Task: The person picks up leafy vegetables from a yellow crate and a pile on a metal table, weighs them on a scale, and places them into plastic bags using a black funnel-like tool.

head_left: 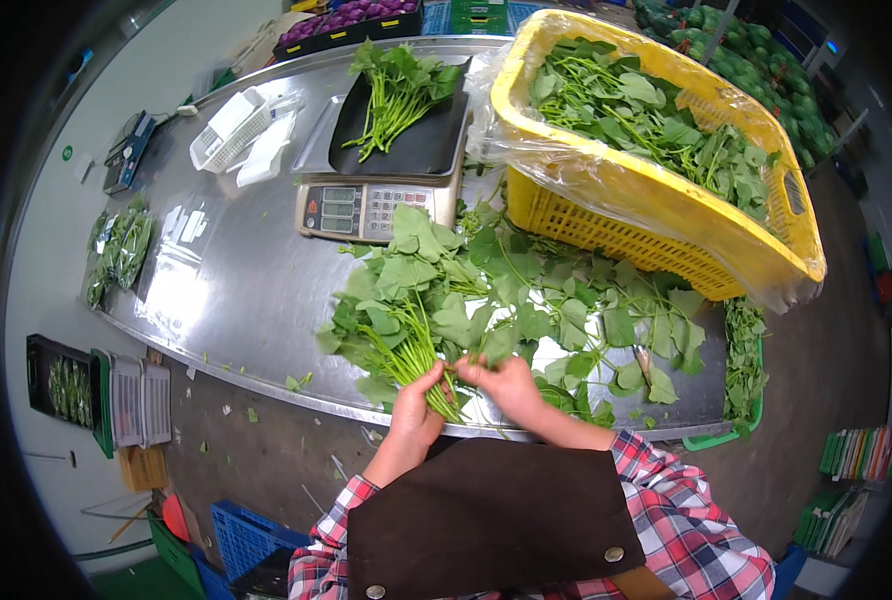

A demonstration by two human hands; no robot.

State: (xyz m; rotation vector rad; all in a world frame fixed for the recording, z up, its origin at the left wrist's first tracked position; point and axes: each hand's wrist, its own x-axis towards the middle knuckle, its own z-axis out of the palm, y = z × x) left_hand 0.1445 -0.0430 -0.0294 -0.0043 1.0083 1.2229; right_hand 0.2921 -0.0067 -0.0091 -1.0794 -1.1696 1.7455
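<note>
My left hand [414, 410] is closed around a bunch of leafy greens [406, 345], its stem ends pointing down toward me and its leaves fanning away over the table's near edge. Just to the right, my right hand [511, 388] has its fingertips pinched together close beside the stems. What lies between those fingertips is too small to tell. Loose leafy stems [576, 320] spread over the metal table [236, 250] beyond and right of my hands. A digital scale [381, 208] stands farther off, with another bunch of greens [396, 105] on its black tray [436, 150].
A plastic-lined yellow crate [626, 245] full of greens stands at the right. Bagged greens [121, 250] and a white basket [231, 140] sit on the table's left part. A green crate [751, 410] with greens is below the right edge; blue crates [251, 545] stand on the floor.
</note>
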